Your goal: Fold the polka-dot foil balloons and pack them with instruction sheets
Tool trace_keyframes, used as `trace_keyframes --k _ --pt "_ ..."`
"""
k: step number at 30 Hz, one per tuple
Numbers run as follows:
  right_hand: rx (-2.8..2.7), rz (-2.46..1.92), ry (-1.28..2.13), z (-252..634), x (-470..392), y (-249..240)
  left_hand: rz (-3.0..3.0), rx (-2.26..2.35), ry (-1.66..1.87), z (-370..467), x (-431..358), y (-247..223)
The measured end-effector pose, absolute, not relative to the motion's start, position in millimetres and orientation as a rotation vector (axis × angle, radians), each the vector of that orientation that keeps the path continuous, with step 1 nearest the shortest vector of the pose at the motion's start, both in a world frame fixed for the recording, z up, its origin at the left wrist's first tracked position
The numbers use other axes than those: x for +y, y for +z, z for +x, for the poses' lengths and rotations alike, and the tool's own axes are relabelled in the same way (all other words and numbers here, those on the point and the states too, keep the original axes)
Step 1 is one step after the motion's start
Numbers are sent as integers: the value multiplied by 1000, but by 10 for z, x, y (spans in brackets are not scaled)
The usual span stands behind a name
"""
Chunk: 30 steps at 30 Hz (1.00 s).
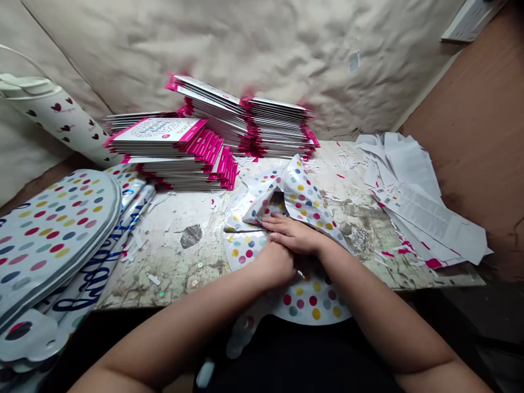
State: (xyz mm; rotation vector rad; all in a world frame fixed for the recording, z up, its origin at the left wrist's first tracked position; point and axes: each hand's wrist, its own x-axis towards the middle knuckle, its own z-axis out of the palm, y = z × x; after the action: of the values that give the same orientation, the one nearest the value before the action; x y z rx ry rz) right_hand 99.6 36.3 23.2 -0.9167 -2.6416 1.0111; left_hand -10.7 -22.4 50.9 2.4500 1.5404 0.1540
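Note:
A flat foil balloon (316, 301) with coloured polka dots lies on the worktable in front of me, its far part folded up into creased flaps. Its pale tail (242, 334) hangs over the near edge. My right hand (295, 233) rests palm down on the folded foil, fingers stretched to the left and nothing gripped. Just below and against it, my left hand (279, 264) is curled on the balloon, with its fingertips hidden. Whether foil is caught inside that hand does not show.
Stacks of pink-and-white packets (172, 155) stand at the back. More dotted foil balloons (57, 229) are piled at left, near a white tumbler (69, 120). Paper sheets (434, 218) lie at right, and scraps litter the worktable (164, 262). A wrinkled covering (266, 49) hangs behind.

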Motion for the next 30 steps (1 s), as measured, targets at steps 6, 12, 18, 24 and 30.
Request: trace_keyframes --k 6,12,18,24,30 --pt "-2543 -893 960 1001 230 57 2062 1747 535 -1079 13 763" --pt "-2467 -875 900 1006 188 33 1466 1544 715 -1198 337 461" --pt "-2374 -1002 814 1044 199 40 1615 1969 529 -1376 47 373" --pt "-2415 -981 790 977 171 -25 2744 1531 432 -1060 -189 396" --pt "-2308 -1444 430 1069 211 79 2689 1700 -38 -915 -219 120"
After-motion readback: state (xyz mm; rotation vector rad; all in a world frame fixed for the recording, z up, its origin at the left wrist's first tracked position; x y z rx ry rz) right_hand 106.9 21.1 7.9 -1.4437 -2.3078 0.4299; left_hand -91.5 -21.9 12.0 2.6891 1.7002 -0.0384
